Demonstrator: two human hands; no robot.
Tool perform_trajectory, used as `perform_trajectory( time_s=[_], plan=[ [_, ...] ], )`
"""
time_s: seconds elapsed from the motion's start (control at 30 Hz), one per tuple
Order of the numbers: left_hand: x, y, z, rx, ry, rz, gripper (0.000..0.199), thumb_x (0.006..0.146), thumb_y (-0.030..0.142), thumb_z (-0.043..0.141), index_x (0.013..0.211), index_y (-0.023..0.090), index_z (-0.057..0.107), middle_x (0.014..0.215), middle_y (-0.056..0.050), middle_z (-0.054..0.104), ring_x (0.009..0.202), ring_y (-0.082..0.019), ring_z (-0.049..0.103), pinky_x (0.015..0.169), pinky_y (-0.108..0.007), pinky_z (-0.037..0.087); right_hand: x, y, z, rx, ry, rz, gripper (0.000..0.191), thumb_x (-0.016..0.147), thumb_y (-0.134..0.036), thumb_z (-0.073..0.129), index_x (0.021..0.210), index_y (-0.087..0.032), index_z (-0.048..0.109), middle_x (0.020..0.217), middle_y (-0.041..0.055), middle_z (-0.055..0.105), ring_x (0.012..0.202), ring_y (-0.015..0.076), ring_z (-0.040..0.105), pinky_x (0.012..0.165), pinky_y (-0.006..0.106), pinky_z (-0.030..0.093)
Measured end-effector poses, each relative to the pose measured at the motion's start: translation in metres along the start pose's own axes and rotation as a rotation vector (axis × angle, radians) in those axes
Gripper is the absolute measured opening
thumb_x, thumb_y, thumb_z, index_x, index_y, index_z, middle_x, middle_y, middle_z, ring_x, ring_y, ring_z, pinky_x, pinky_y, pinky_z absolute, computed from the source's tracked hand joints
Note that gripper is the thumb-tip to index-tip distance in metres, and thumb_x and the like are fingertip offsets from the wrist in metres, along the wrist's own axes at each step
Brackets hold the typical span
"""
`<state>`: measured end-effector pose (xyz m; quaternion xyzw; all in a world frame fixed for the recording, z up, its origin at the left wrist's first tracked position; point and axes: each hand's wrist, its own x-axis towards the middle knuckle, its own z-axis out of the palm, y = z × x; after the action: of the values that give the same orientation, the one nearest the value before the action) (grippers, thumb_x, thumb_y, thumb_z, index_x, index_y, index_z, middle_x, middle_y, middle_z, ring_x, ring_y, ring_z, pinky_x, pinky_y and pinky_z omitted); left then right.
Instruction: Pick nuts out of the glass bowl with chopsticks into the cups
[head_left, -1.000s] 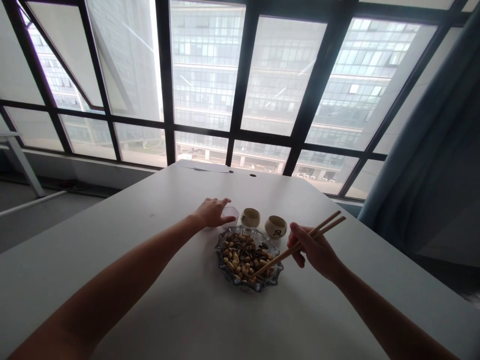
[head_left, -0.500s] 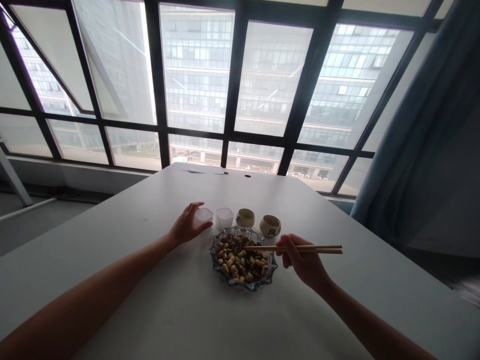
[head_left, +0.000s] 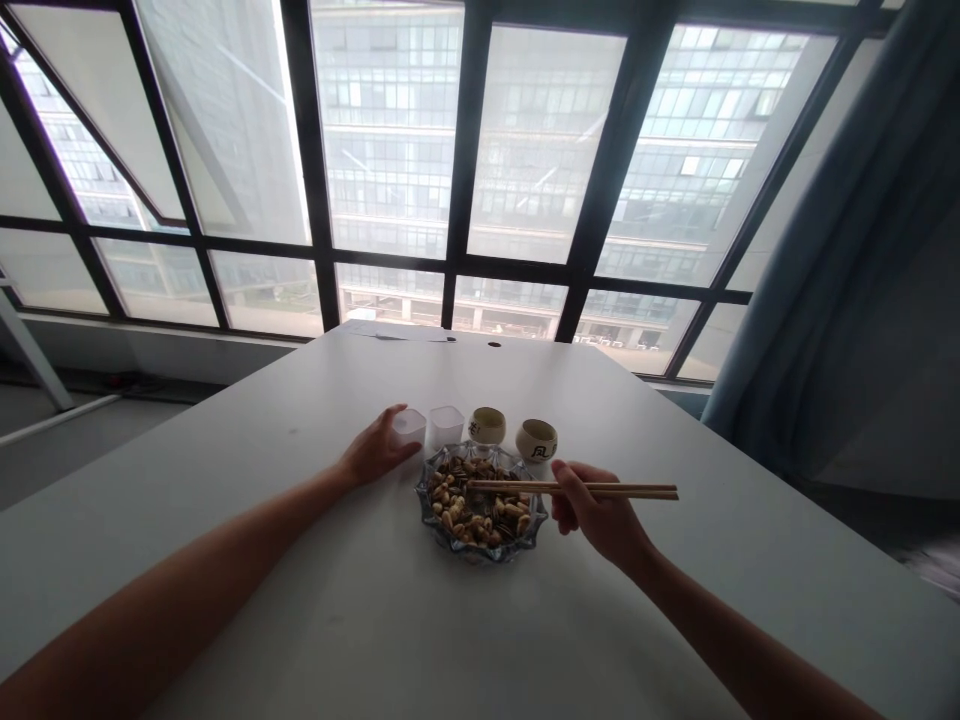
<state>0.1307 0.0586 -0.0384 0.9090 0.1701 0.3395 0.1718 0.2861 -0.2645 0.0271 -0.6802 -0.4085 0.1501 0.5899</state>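
Note:
My right hand (head_left: 596,505) is closed round a pair of wooden chopsticks (head_left: 630,491), whose tips reach over the nuts and seeds (head_left: 469,510) in a scalloped glass bowl (head_left: 481,552). Whether the tips pinch a piece is too small to tell. My left hand (head_left: 379,447) curves round the left side of a translucent plastic cup (head_left: 409,428), thumb in front and fingers behind. A second translucent cup (head_left: 446,424) stands just right of it. Two cream cups with dark characters follow in the row: one cream cup (head_left: 487,427) behind the bowl, another cream cup (head_left: 536,440) near my right hand.
Everything stands on a white table (head_left: 360,600). Flat white sheets (head_left: 405,332) lie at its far end, beside two dark round holes. Large framed windows (head_left: 390,130) rise behind, and a blue curtain (head_left: 810,300) hangs at the right.
The chopstick tips have shifted left over the bowl, with my right hand moving slightly the same way. My left hand stays at the plastic cup. The whole view has shifted a little.

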Motion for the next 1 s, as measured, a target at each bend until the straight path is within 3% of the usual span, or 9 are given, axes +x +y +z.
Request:
perform_trajectory(
  time_s=[0.17,0.37,0.7,1.0],
  plan=[
    [0.000,0.001,0.001,0.001,-0.007,0.022,0.066,0.079,0.051,0.065,0.134,0.020,0.045,0.125,-0.015,0.064,0.108,-0.030,0.066,0.093,-0.049,0.055,-0.005,0.000,0.002,-0.140,0.103,-0.147,0.057,0.084,-0.069,0.058,0.056,-0.019,0.060,0.048,0.0037,0.061,0.042,0.0141,0.056,0.043,0.024,0.045],
    [0.000,0.001,0.001,0.004,-0.003,0.039,0.065,0.078,0.050,0.065,0.134,0.020,0.047,0.128,-0.015,0.063,0.113,-0.030,0.065,0.097,-0.048,0.054,-0.011,0.000,0.006,-0.267,0.070,-0.324,0.048,0.088,-0.060,0.059,0.060,-0.021,0.062,0.048,0.0016,0.059,0.041,0.0139,0.053,0.042,0.025,0.042],
    [-0.001,0.002,-0.001,0.004,-0.013,0.040,0.066,0.079,0.049,0.066,0.136,0.023,0.046,0.128,-0.014,0.063,0.109,-0.029,0.066,0.093,-0.047,0.056,-0.013,-0.005,0.010,-0.213,0.006,-0.282,0.056,0.090,-0.066,0.052,0.057,-0.022,0.056,0.047,0.0014,0.058,0.042,0.0140,0.053,0.043,0.026,0.042],
    [0.000,0.007,-0.004,0.025,-0.057,0.008,0.068,0.080,0.051,0.064,0.136,0.016,0.045,0.132,-0.018,0.061,0.115,-0.031,0.064,0.098,-0.046,0.053,-0.012,0.000,0.011,-0.200,0.056,-0.251,0.051,0.088,-0.064,0.056,0.061,-0.022,0.058,0.051,0.0023,0.063,0.043,0.0159,0.059,0.043,0.026,0.045]
  ],
)
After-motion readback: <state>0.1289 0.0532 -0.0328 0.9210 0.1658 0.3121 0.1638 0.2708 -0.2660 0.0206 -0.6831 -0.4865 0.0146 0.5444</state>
